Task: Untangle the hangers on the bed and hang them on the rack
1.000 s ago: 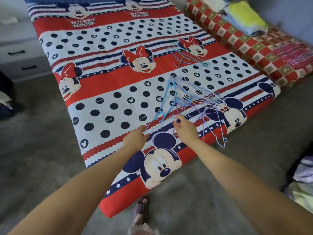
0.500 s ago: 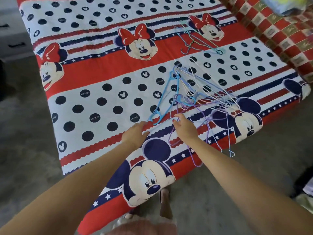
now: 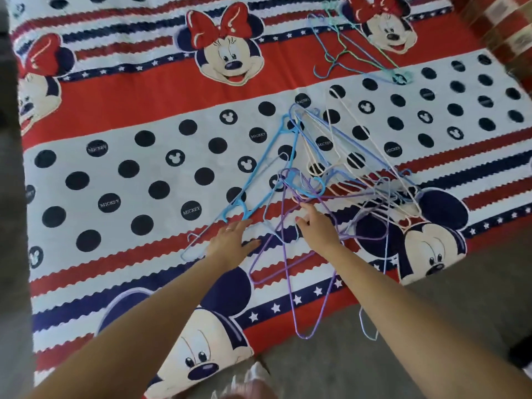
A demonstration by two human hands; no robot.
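One bed fills the view, its sheet printed with cartoon mouse faces, black dots and red and navy stripes. Two groups of hangers lie on it: a big tangle of blue, purple and white wire hangers near the front edge, too knotted to count, and a small separate bunch further back. Both hands reach into the near end of the tangle. The left hand lies flat, fingers spread. The right hand has loosely bent fingers among purple wires; whether it grips one cannot be told.
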